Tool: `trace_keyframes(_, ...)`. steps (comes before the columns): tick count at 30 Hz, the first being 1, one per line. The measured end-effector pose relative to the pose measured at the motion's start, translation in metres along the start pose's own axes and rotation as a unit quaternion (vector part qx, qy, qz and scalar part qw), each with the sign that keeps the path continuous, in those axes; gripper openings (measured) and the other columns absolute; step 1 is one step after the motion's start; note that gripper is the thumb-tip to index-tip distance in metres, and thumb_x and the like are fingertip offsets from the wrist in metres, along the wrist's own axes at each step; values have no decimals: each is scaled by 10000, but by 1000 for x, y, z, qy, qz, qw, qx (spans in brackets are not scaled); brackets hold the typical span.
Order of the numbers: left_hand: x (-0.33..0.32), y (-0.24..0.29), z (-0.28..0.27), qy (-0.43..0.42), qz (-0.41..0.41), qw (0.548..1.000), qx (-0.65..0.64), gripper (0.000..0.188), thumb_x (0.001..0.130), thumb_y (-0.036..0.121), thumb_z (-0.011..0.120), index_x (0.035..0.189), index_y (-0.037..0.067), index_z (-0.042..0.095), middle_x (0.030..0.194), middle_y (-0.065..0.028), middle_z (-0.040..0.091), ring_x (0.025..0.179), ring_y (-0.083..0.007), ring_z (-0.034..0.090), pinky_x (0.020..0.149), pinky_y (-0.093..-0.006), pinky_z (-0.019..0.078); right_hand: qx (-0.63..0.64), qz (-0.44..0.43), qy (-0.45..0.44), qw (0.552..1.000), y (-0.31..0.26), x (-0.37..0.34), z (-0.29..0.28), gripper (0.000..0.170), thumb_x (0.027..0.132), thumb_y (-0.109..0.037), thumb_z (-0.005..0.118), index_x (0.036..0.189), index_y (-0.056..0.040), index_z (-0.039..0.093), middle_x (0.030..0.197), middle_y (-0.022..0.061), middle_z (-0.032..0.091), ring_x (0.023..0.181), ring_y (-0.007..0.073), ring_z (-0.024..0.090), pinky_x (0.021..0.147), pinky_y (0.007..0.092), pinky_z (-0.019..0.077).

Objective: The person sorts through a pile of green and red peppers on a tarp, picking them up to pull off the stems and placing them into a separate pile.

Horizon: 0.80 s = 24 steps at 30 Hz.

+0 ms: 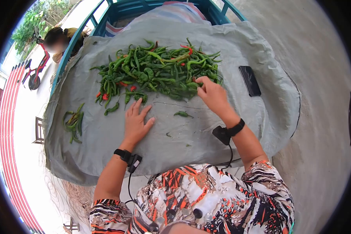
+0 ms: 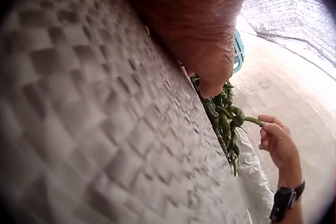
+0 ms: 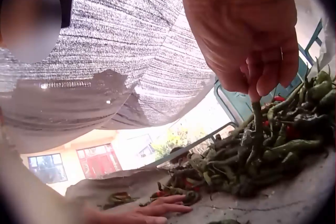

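A heap of green chili peppers (image 1: 156, 74), with a few red ones among them, lies on a grey woven sheet (image 1: 175, 146). At the heap's right front edge my right hand (image 1: 215, 96) pinches a green chili pepper (image 3: 257, 121) between thumb and fingers; in the right wrist view the pepper hangs down against the heap. My left hand (image 1: 136, 124) rests on the sheet with fingers spread, its fingertips by the near edge of the heap. One loose green pepper (image 1: 182, 114) lies between the two hands.
A small bunch of peppers (image 1: 74, 123) sits apart on the left. A black phone (image 1: 250, 80) lies on the sheet at right. Behind the heap are a striped cloth (image 1: 163, 13) and the teal rails (image 1: 218, 15) of a cart. Another person (image 1: 68, 39) is at the left rail.
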<state>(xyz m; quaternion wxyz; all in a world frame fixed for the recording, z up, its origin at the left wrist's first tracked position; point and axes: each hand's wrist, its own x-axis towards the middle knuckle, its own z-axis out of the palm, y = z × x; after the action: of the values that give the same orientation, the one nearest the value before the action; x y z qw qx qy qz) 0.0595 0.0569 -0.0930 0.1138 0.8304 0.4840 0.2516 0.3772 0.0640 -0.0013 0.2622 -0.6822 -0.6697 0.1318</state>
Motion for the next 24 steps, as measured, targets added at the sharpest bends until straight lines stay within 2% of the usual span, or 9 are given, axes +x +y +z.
trace_keyframes(4, -4, 0, -2, -3, -2, 1000, 11, 484, 844, 404, 682, 1271, 178, 645, 1531, -120, 387, 1377, -372, 359, 1122, -480, 285, 115, -31, 33, 992, -11, 23, -38, 237, 875, -176, 617, 1099, -115, 662, 746, 57, 680, 655, 189, 652, 610, 349, 489)
trace_keyframes(7, 1, 3, -3, -6, -3, 1000, 16, 484, 848, 405, 677, 1275, 180, 642, 1529, -120, 391, 1379, -367, 359, 1124, -479, 280, 237, -4, 30, 971, -11, 50, -50, 280, 874, -172, 626, 1133, -74, 667, 763, 52, 693, 669, 103, 630, 621, 285, 485)
trace_keyframes(10, 0, 3, -5, -14, -5, 1000, 19, 483, 866, 414, 660, 1289, 181, 632, 1534, -119, 385, 1388, -363, 351, 1131, -479, 269, 285, -4, 49, 957, -9, 74, -56, 363, 881, -181, 647, 1214, -39, 627, 830, 64, 713, 705, 65, 624, 649, 249, 490)
trace_keyframes(13, 0, 2, -4, -21, -3, 1000, 21, 486, 899, 434, 629, 1313, 180, 615, 1547, -117, 367, 1402, -360, 338, 1139, -482, 254, 418, -16, 67, 906, -3, 90, -47, 449, 879, -225, 670, 1280, -43, 579, 956, 95, 714, 794, 84, 637, 668, 265, 504)
trace_keyframes(16, 0, -1, -2, -19, 1, 1000, 24, 488, 903, 442, 622, 1316, 183, 614, 1547, -117, 367, 1402, -360, 337, 1139, -484, 253, 307, 65, 47, 948, 22, 91, -36, 545, 868, -299, 686, 1329, -56, 525, 1111, 146, 687, 944, 194, 667, 747, 336, 528)
trace_keyframes(18, -1, 0, -4, -22, -4, 1000, 21, 489, 903, 444, 623, 1317, 184, 614, 1547, -117, 366, 1403, -359, 336, 1138, -485, 254, 81, 40, 16, 996, 47, 75, -38, 595, 861, -340, 684, 1358, -72, 496, 1167, 181, 661, 1037, 290, 648, 817, 402, 522)
trace_keyframes(19, -1, 0, -5, -23, -6, 1000, 20, 490, 900, 441, 626, 1317, 184, 614, 1549, -117, 364, 1404, -359, 333, 1138, -487, 254, -35, 26, 0, 999, 54, 64, -39, 619, 858, -360, 683, 1373, -80, 482, 1195, 199, 648, 1084, 338, 638, 852, 435, 518)
trace_keyframes(22, 1, 2, -5, -25, -13, 999, 17, 491, 891, 429, 637, 1316, 184, 615, 1554, -115, 356, 1408, -362, 326, 1140, -491, 253, -162, 126, -83, 975, 59, 33, -35, 677, 861, -384, 670, 1429, -113, 421, 1201, 221, 632, 1113, 412, 609, 924, 483, 485)
trace_keyframes(24, 1, 2, -4, -27, -14, 999, 17, 491, 884, 417, 645, 1316, 184, 615, 1558, -113, 350, 1409, -365, 321, 1141, -494, 251, -142, 125, -49, 981, 69, 22, -12, 699, 853, -365, 684, 1447, -126, 402, 1223, 219, 612, 1116, 407, 605, 923, 483, 485)
